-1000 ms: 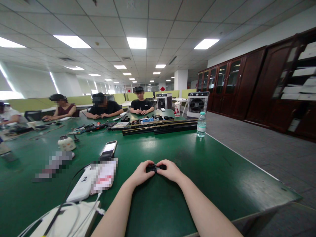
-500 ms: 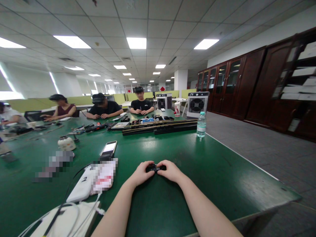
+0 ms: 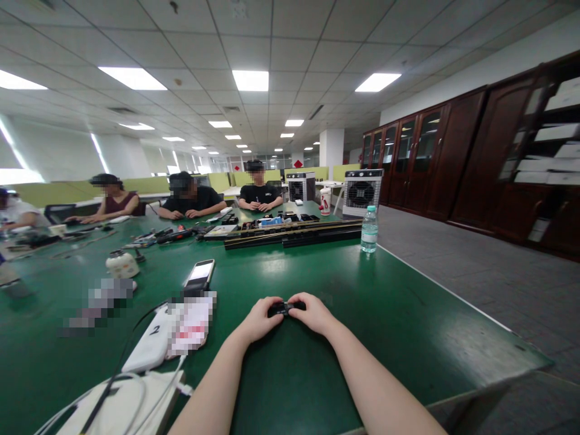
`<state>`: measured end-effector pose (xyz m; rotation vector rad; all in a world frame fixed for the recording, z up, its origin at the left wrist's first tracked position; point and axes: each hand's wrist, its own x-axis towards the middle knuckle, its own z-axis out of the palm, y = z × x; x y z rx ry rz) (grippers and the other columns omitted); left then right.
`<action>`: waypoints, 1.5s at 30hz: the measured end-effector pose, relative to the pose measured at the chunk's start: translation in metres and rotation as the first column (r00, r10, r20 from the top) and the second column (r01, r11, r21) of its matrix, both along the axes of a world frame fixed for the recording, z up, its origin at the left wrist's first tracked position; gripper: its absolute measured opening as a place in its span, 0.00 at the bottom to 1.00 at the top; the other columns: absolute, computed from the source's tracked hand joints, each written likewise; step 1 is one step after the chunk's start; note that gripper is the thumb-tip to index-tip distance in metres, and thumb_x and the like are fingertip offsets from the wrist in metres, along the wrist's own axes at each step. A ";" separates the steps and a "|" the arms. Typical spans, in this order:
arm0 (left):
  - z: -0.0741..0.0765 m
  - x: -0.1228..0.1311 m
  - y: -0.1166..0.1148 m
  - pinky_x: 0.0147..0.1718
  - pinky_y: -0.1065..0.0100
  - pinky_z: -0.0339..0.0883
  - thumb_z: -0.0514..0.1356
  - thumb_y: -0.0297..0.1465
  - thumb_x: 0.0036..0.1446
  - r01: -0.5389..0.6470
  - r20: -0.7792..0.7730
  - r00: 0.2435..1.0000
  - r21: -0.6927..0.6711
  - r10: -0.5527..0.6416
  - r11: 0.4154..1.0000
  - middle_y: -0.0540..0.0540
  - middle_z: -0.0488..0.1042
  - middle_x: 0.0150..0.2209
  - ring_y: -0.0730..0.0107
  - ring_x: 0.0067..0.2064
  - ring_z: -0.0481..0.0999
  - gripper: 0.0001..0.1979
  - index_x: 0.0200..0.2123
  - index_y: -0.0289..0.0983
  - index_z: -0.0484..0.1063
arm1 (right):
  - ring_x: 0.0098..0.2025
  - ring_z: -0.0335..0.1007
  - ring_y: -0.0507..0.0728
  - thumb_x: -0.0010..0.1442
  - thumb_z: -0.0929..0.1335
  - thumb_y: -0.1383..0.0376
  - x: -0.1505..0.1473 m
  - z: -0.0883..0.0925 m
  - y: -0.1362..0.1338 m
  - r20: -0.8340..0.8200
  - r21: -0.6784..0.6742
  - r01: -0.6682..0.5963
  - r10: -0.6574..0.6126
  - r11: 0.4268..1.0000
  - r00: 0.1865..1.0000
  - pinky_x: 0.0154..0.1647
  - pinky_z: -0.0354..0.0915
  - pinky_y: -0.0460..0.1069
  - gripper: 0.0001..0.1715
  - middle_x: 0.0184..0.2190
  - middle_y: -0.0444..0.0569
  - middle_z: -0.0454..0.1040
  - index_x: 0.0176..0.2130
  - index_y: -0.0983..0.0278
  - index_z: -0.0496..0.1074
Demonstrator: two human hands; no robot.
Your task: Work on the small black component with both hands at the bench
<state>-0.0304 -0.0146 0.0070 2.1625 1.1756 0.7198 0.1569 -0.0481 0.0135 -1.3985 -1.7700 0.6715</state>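
Note:
A small black part, its kind too small to make out, is held between my two hands just above or on the green table. My left hand grips its left end, thumb in front and fingers behind. On the other end, my right hand pinches it in the same way. The fingers cover both ends of the part, so only its middle shows.
Left of my arms lie a phone, a white power bank and a white box with cables. A water bottle stands right of long black rails. Several people sit across the table.
My hands stay in place on the black part, which seems to have turned slightly between the fingers. Nothing else near me has moved.

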 end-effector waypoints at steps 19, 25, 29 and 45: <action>0.004 0.002 -0.003 0.51 0.62 0.60 0.59 0.31 0.48 -0.013 -0.025 1.000 0.008 0.013 1.000 0.42 0.72 0.47 0.59 0.50 0.69 0.21 0.48 0.35 0.69 | 0.39 0.72 0.55 0.50 0.67 0.65 0.005 -0.019 0.021 -0.274 0.013 0.144 -0.135 0.989 0.952 0.45 0.67 0.52 0.12 0.35 0.49 0.75 0.37 0.64 0.69; 0.007 0.003 -0.005 0.51 0.62 0.60 0.59 0.31 0.48 -0.014 -0.031 0.999 0.003 0.014 1.000 0.42 0.72 0.47 0.59 0.50 0.69 0.21 0.48 0.35 0.69 | 0.43 0.72 0.57 0.50 0.67 0.64 0.007 -0.018 0.023 -0.412 -0.033 0.162 -0.161 0.986 0.897 0.48 0.66 0.53 0.16 0.39 0.54 0.75 0.40 0.66 0.69; 0.008 0.002 -0.005 0.51 0.62 0.60 0.59 0.31 0.48 -0.011 -0.033 0.999 -0.004 0.011 1.000 0.41 0.71 0.47 0.59 0.50 0.69 0.22 0.48 0.34 0.68 | 0.47 0.71 0.58 0.50 0.66 0.65 0.008 -0.014 0.023 -0.476 -0.075 0.154 -0.171 0.985 0.863 0.52 0.64 0.54 0.17 0.44 0.56 0.74 0.42 0.66 0.69; 0.005 0.002 -0.004 0.52 0.62 0.60 0.59 0.32 0.49 -0.016 -0.040 0.999 -0.007 0.016 1.000 0.40 0.71 0.48 0.59 0.51 0.68 0.22 0.49 0.34 0.68 | 0.44 0.72 0.60 0.45 0.69 0.63 0.011 -0.009 0.022 -0.637 -0.212 0.200 -0.291 0.956 0.714 0.46 0.65 0.54 0.17 0.38 0.52 0.77 0.38 0.64 0.71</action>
